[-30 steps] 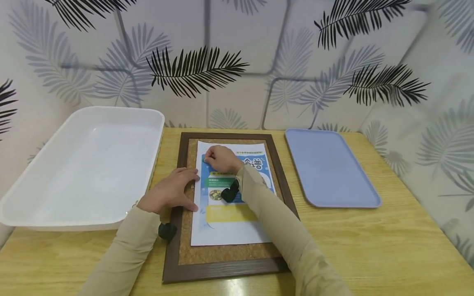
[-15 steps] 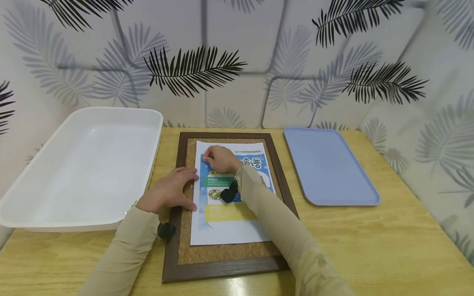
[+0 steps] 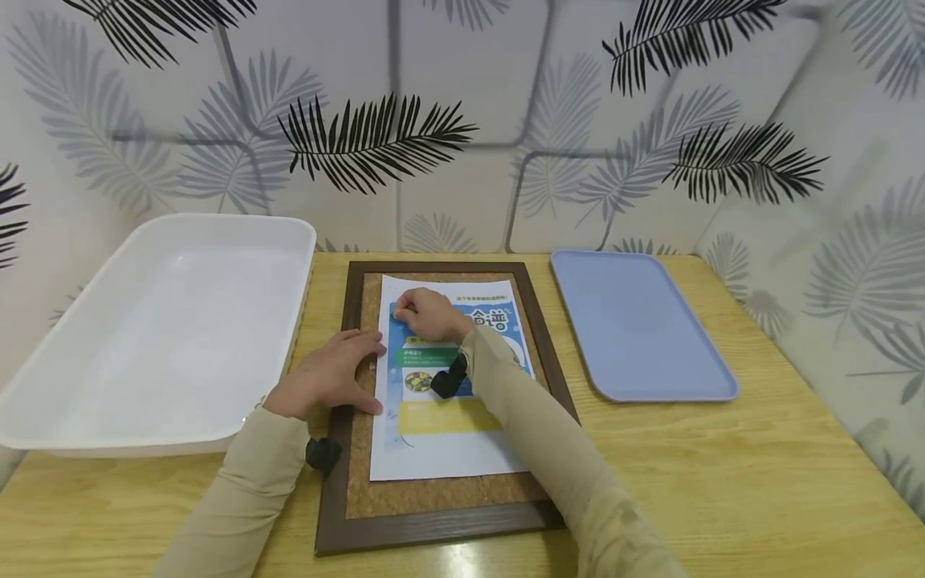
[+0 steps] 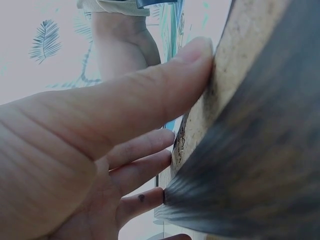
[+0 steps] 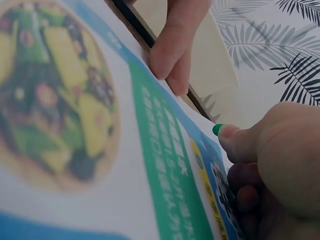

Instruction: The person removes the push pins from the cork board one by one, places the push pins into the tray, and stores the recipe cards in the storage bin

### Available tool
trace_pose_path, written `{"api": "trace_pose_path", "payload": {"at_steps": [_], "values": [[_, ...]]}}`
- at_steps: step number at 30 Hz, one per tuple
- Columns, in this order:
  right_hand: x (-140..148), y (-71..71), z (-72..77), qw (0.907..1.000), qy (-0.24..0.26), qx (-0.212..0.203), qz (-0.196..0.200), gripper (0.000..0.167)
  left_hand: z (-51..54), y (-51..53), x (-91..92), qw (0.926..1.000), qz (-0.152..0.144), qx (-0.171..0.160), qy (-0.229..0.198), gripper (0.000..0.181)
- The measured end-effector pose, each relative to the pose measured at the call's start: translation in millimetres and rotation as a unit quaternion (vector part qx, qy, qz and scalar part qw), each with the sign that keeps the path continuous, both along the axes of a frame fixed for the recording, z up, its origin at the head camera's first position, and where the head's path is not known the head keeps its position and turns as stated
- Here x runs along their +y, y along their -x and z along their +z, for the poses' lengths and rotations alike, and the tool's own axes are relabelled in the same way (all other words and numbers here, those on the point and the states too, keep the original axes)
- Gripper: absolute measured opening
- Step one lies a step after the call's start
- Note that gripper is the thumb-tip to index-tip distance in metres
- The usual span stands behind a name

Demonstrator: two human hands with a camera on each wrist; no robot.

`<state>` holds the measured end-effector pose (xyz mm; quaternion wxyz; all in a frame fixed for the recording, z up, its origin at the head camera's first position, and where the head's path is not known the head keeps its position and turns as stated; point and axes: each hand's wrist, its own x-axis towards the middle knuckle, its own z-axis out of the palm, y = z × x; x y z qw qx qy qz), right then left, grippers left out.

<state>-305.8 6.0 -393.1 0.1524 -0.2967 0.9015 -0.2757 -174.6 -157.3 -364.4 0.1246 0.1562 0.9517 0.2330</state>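
Note:
A printed poster (image 3: 448, 457) lies on a cork board (image 3: 405, 496) with a dark brown frame (image 3: 433, 527). Near the poster's upper left corner my right hand (image 3: 428, 313) pinches a green push pin (image 5: 217, 129). Only the pin's rounded green end shows past the thumb; its point is hidden. My left hand (image 3: 332, 373) rests at the poster's left edge with thumb and fingers spread. In the left wrist view the thumb (image 4: 190, 60) touches the paper's edge, and the other fingers reach over the board.
A large white tub (image 3: 162, 337) stands to the left, close to the left forearm. On the right lies a pale blue tray (image 3: 643, 329). Both are on the wooden table (image 3: 759, 482), which backs onto a leaf-patterned wall (image 3: 433, 72).
Both hands keep their places on the poster, the right one still at its upper left corner. The head view has shifted only slightly.

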Motion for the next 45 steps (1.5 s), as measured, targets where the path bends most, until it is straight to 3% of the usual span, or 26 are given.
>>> {"api": "trace_pose_path", "payload": {"at_steps": [5, 12, 17, 25, 32, 36, 45], "values": [[5.8, -2.2, -0.6, 0.9983, 0.045, -0.036, 0.005, 0.018, -1.4, -1.3, 1.3, 0.9999, 0.006, -0.009, -0.002, 0.077], [15.8, -1.0, -2.7, 0.9973, 0.067, -0.031, 0.003, 0.018, -2.6, -1.5, 2.0, 0.9999, 0.012, -0.008, -0.004, 0.077], [35.6, -3.8, -4.8, 0.9966, 0.070, -0.038, -0.020, 0.017, -4.6, -0.5, 3.6, 0.9996, 0.024, -0.015, 0.000, 0.079], [70.6, -8.8, -4.3, 0.9963, 0.059, -0.021, -0.058, 0.017, -5.0, -0.7, 5.7, 0.9994, 0.029, -0.017, -0.001, 0.079], [97.3, -17.5, 4.6, 0.9968, 0.063, -0.009, -0.047, 0.016, -1.8, -1.0, 5.8, 0.9997, 0.024, -0.009, -0.007, 0.078], [108.6, -20.1, 2.1, 0.9954, 0.068, -0.003, -0.068, 0.015, -0.7, -1.5, 5.8, 0.9997, 0.024, -0.009, -0.004, 0.078], [134.2, -25.6, -1.8, 0.9917, 0.052, 0.049, -0.107, 0.013, -2.5, -2.3, 4.9, 0.9995, 0.029, -0.011, -0.005, 0.078]]}}
